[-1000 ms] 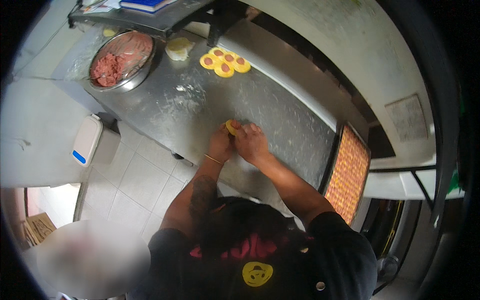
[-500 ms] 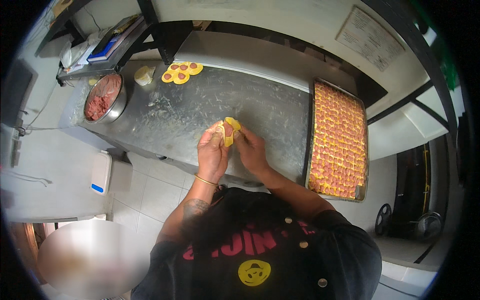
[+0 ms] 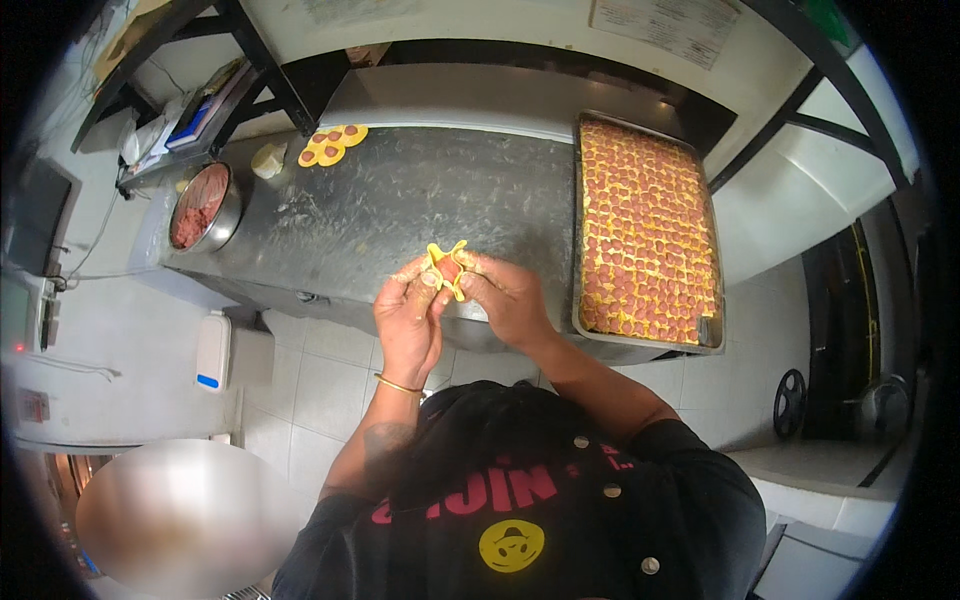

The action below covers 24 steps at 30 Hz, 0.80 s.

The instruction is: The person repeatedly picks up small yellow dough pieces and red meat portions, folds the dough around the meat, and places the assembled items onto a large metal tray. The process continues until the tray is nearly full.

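Between my two hands is a yellow dumpling wrapper (image 3: 448, 268) with pink meat filling in its middle; its edges are pinched up into points. My left hand (image 3: 410, 305) grips the wrapper's left side with thumb and fingers. On the right side, my right hand (image 3: 505, 298) pinches it, thumb toward the filling. Both hands are above the near edge of the dark worktop (image 3: 420, 190). At the far left of the worktop lie several flat yellow wrappers (image 3: 330, 146), each topped with a ball of meat.
A metal bowl (image 3: 228, 222) of pink minced meat stands at the worktop's left end, near a small pale lump (image 3: 268, 161). To the right, a large tray (image 3: 578, 250) is packed with rows of yellow dumplings (image 3: 650, 230). A black shelf frame (image 3: 262, 60) rises at the back left.
The wrapper's edges have gone from folded around the filling to several raised points. My right hand has shifted its pinch. The whole view has turned, so the worktop and tray appear shifted left.
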Available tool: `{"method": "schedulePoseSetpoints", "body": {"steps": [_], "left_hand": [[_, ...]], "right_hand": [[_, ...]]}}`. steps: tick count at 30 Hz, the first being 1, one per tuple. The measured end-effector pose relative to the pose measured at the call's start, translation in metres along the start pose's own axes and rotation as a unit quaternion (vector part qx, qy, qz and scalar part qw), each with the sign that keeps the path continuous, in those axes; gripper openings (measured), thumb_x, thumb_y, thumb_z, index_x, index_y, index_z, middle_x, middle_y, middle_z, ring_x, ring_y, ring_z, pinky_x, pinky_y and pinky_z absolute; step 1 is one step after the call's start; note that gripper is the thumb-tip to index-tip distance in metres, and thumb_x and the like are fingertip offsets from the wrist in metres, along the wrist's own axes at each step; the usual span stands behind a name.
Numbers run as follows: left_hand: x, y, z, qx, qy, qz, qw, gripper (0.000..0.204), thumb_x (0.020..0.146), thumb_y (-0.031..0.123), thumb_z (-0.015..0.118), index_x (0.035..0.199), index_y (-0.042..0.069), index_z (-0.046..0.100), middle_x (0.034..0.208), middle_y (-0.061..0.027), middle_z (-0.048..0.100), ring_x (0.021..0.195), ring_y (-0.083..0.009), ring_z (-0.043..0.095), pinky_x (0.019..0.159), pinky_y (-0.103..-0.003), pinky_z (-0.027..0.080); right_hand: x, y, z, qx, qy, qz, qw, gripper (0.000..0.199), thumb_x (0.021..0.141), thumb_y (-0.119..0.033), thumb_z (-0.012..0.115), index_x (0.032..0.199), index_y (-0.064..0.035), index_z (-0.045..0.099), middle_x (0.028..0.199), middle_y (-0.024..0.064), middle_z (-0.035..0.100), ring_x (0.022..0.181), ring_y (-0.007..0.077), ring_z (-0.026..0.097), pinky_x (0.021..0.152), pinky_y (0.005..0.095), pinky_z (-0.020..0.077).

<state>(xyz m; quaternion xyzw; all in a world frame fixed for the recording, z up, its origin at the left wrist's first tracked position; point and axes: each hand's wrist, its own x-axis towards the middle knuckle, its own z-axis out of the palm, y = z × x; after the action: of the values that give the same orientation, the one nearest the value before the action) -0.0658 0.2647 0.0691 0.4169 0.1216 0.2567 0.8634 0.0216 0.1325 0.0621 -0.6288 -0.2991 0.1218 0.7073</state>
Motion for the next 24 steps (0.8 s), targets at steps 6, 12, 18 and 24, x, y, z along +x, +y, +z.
{"method": "schedulePoseSetpoints", "body": {"steps": [6,12,18,24], "left_hand": [[-0.008,0.015,-0.013,-0.038,-0.133,0.001,0.990,0.014,0.101,0.000,0.065,0.115,0.001,0.069,0.117,-0.0112,0.071,0.101,-0.0180,0.068,0.081,-0.029,0.057],[-0.009,0.047,-0.027,-0.084,-0.080,0.006,0.993,0.011,0.103,0.005,0.065,0.113,0.001,0.067,0.118,-0.0116,0.071,0.106,-0.0209,0.069,0.091,-0.034,0.058],[-0.008,0.069,-0.054,-0.041,-0.180,0.021,0.983,0.014,0.103,0.004,0.064,0.117,0.000,0.065,0.123,-0.0138,0.070,0.113,-0.0238,0.069,0.101,-0.038,0.056],[0.000,0.062,-0.051,0.072,-0.153,0.166,0.971,0.012,0.103,0.000,0.063,0.114,-0.003,0.066,0.124,-0.0153,0.069,0.111,-0.0226,0.070,0.103,-0.039,0.056]], "right_hand": [[-0.012,-0.009,0.014,0.024,0.035,0.025,0.999,0.021,0.101,-0.009,0.065,0.117,0.0025,0.072,0.100,0.0073,0.073,0.086,0.0106,0.066,0.074,0.0270,0.0524],[-0.019,-0.041,0.057,-0.026,0.064,-0.079,0.994,0.015,0.098,-0.009,0.069,0.109,0.0013,0.070,0.094,0.0076,0.074,0.080,0.0113,0.068,0.071,0.0275,0.0544],[-0.021,-0.062,0.080,-0.186,0.070,-0.110,0.974,0.014,0.093,-0.011,0.077,0.098,-0.0010,0.069,0.086,0.0071,0.074,0.076,0.0109,0.069,0.066,0.0289,0.0547],[-0.023,-0.061,0.107,-0.246,0.179,-0.188,0.934,0.015,0.088,-0.012,0.080,0.095,-0.0036,0.069,0.078,0.0065,0.069,0.066,0.0173,0.064,0.059,0.0326,0.0504]]}}
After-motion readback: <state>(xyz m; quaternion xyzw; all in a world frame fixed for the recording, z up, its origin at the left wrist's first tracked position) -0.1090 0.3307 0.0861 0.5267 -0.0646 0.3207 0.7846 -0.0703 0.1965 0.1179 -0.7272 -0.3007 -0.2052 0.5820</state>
